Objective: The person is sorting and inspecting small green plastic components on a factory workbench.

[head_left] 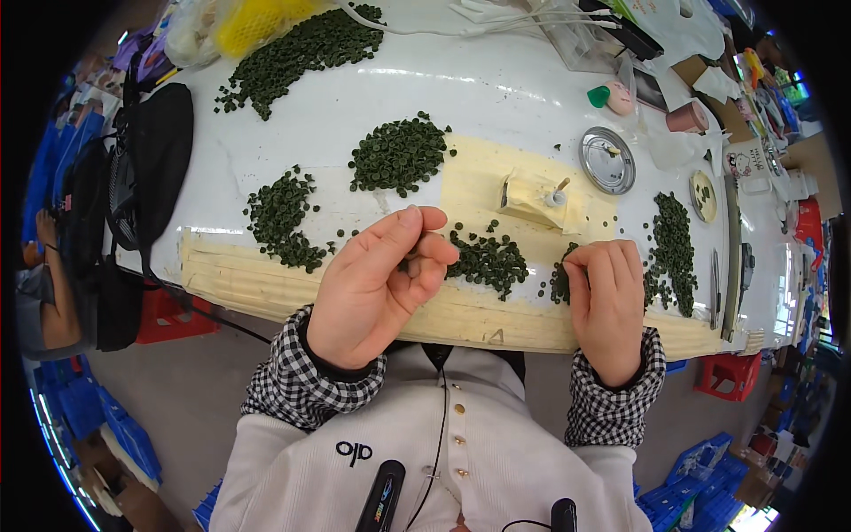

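Pinching narrowly, right fingers (604, 259) beside dark-green pieces (558, 284), left fingers (433, 253) curled near another pile (489, 264), any contents unclear.

angles the left forearm (301, 377) up and inward. holds the left hand (377, 288) raised before the torso, palm partly turned inward, thumb (390, 239) and index finger (432, 218) close together, remaining fingers loosely curled. points the right forearm (620, 390) nearly straight forward. shows the back of the right hand (610, 306), knuckles bent, thumb drawn toward the index finger.
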Demonstrator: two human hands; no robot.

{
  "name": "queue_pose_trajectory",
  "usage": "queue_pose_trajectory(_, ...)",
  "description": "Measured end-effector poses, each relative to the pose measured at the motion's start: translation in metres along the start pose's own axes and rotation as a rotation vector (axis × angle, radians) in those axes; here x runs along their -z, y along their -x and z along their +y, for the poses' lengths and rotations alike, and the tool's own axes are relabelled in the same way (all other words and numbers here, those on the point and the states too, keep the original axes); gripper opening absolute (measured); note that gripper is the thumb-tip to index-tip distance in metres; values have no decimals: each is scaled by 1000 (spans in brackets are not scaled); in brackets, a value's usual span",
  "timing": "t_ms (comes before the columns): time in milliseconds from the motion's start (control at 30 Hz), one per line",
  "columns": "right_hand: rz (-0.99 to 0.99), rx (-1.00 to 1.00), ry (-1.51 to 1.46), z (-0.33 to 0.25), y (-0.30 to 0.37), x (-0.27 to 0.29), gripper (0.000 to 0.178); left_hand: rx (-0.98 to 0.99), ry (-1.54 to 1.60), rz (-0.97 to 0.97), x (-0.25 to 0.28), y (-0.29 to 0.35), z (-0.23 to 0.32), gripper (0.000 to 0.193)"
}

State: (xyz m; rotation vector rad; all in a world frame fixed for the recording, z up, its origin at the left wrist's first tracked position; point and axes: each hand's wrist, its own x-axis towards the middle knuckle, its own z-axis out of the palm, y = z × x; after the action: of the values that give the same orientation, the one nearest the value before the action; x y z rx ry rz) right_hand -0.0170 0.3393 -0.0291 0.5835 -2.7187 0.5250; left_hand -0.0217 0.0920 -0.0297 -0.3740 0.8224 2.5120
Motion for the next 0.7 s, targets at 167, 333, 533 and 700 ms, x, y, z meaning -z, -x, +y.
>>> queue_pose_trajectory(167, 85, -11, -95, 2, 4, -4, 16, 2, -17, -66, 5, -3, -4, 25)
queue_pose_trajectory(333, 94, -32, -99, 2, 6, -3, 16, -8, 0, -20, 3, -4, -4, 26)
queue_pose_trajectory(533, 91, -52, -137, 5, 8, -1, 19, 11, -35, -80, 5, -3, -2, 28)
queue_pose_trajectory(700, 146, -82, -113, 1, 7, -3, 17, -6, 10, -121, 8, -3, -1, 27)
